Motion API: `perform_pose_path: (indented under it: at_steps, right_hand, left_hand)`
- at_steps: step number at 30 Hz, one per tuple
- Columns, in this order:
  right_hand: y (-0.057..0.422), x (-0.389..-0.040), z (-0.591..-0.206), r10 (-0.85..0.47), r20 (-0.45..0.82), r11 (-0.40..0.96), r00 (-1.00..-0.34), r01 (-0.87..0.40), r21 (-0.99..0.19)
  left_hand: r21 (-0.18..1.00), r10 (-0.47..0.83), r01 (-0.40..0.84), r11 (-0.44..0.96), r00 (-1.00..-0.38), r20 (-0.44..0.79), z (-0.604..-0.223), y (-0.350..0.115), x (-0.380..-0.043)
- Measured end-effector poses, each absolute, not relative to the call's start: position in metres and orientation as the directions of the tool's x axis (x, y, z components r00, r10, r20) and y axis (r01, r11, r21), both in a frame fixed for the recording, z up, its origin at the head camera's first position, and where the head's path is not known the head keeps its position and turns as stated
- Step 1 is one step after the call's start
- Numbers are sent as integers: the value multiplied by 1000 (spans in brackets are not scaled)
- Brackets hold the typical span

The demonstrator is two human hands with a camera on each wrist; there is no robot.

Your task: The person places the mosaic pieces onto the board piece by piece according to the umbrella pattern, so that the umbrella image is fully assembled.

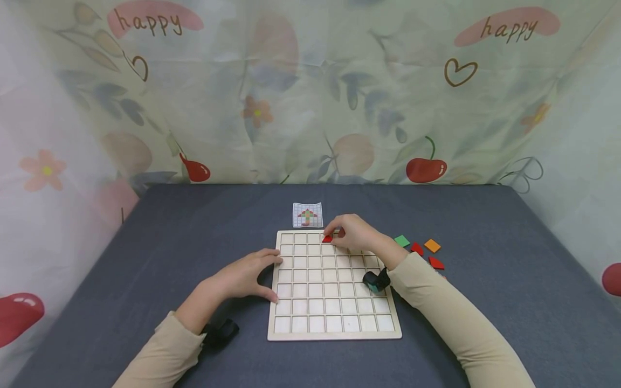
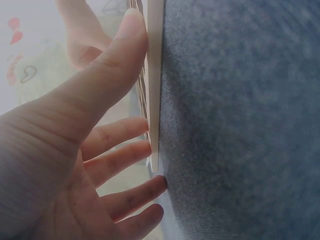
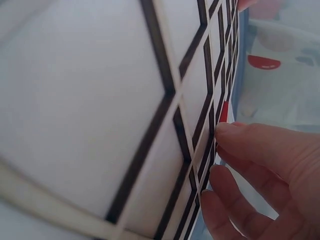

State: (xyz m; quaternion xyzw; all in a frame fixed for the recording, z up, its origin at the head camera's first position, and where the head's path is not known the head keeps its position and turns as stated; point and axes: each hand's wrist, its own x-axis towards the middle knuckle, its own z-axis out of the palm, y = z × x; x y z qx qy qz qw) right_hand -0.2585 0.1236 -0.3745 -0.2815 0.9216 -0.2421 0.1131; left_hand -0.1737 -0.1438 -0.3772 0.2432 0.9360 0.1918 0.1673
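My right hand (image 1: 356,233) is pinching a red piece (image 1: 327,239) at the grid board's (image 1: 335,335) far row; my left hand (image 1: 244,276), fingers wide, is touching its left edge.

- A pale printed curtain (image 1: 301,32) at the back
- A dark grey-blue tabletop (image 1: 145,258) in front of it
- Pink patches (image 1: 190,19) upper left and upper right, each lettered "happy" in brown
- A brown heart outline (image 1: 461,72) beneath each
- A red cherry (image 1: 426,170) with a green stem, low, right of centre
- An orange flower (image 1: 257,111) left of centre
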Motion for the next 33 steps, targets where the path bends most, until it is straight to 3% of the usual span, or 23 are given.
perform_pose_path:
  at_steps: [17, 23, 33]
  right_hand:
    - [134, -259, -367, -575, -63, 701, -816, -451, -553]
    - [160, -259, -357, -558, 4, 694, -830, -469, -547]
    - [220, -250, -357, -448, -27, 721, -894, -343, -602]
  left_hand:
    - [439, 512, 383, 813, -829, -225, -379, -145, -174]
    - [440, 510, 380, 814, -829, -228, -379, -145, -175]
    - [446, 524, 393, 804, -823, -220, -380, -146, -176]
